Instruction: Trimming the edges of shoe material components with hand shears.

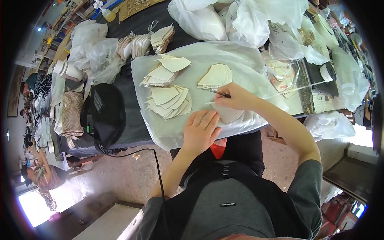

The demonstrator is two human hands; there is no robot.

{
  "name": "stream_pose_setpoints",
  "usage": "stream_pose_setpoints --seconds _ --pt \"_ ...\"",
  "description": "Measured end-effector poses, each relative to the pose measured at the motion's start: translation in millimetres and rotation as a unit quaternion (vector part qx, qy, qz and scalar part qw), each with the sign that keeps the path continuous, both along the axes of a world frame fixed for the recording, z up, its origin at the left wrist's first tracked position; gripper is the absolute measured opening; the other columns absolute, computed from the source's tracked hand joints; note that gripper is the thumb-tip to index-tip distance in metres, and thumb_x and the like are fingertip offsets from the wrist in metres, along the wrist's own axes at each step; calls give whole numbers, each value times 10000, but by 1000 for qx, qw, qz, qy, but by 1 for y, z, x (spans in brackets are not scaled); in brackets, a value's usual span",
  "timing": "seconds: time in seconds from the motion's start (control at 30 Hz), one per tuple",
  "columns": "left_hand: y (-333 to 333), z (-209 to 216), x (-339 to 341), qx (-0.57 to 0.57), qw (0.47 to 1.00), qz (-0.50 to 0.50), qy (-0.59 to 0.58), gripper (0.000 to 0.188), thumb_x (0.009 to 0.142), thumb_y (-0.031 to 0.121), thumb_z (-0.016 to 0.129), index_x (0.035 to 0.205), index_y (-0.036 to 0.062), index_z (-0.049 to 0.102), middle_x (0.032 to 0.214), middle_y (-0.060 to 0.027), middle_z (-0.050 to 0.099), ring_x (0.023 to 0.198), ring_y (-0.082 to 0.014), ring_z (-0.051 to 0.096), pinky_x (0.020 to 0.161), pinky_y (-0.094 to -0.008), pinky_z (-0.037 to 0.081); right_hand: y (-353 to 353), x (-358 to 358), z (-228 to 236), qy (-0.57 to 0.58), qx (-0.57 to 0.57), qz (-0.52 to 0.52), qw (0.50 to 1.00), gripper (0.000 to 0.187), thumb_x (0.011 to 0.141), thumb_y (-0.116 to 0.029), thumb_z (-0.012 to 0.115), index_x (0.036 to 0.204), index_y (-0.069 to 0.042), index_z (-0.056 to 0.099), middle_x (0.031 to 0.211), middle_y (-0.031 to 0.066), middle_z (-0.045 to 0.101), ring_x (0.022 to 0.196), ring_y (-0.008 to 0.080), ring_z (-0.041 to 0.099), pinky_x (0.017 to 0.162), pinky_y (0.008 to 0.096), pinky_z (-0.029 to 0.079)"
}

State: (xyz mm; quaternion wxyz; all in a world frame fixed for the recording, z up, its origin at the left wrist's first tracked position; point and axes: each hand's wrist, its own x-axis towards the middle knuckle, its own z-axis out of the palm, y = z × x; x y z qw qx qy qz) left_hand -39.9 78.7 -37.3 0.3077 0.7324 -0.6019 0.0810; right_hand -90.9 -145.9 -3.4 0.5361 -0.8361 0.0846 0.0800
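My right hand (235,97) is closed around a thin dark metal tool (221,94), whose exact kind I cannot make out. Just below it lies a cream cut piece (231,115), partly covered by my hands. My left hand (201,130) rests with fingers stretched out at the left edge of that piece. Beyond my right hand sits a small stack of cream pieces with toothed edges (216,76). Two more fanned stacks lie to the left, an upper stack (160,75) and a lower stack (170,100). All rest on a white plastic sheet (147,116).
A narrow white strip (296,89) runs from a roll (327,73) at the right toward my right forearm. Bundled pieces (140,45) and filled plastic bags (248,24) stand at the back. A black rounded device (107,114) with a cable is at the left.
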Motion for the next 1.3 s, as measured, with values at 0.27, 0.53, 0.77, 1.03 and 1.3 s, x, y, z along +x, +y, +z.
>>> stream_pose_setpoints --seconds 0.27,0.53,0.77,1.03,1.3 --pt "1 0 1 15 1000 19 15 409 807 248 726 1164 59 668 1237 -45 640 1120 -264 575 964 -446 455 2 13 6 133 11 14 991 136 855 -125 589 826 3 628 643 52 621 516 134 601 550 282 461" --pt "-2 0 6 -14 997 43 67 393 832 241 716 1153 21 656 1219 -97 652 1087 -297 592 938 -431 461 7 15 6 104 -30 0 994 216 884 -166 562 752 -2 608 578 106 599 482 213 656 538 341 492" --pt "-19 3 5 14 998 56 15 414 842 244 697 1168 3 612 1205 -118 638 1087 -304 578 946 -430 450 0 15 11 109 -46 14 993 201 904 -147 584 802 21 630 605 96 620 490 169 653 501 303 482" --pt "-22 5 2 24 996 73 49 403 854 211 681 1199 13 612 1208 -92 638 1099 -287 576 956 -426 410 -15 -7 15 183 59 -68 979 222 867 -162 629 732 14 626 606 66 650 538 152 678 482 264 503" --pt "-30 9 1 52 994 92 37 397 859 190 649 1221 29 624 1152 -74 616 1051 -272 552 927 -421 387 -17 -8 17 187 28 -55 980 204 849 -143 628 733 26 623 610 82 650 556 164 693 513 267 520"
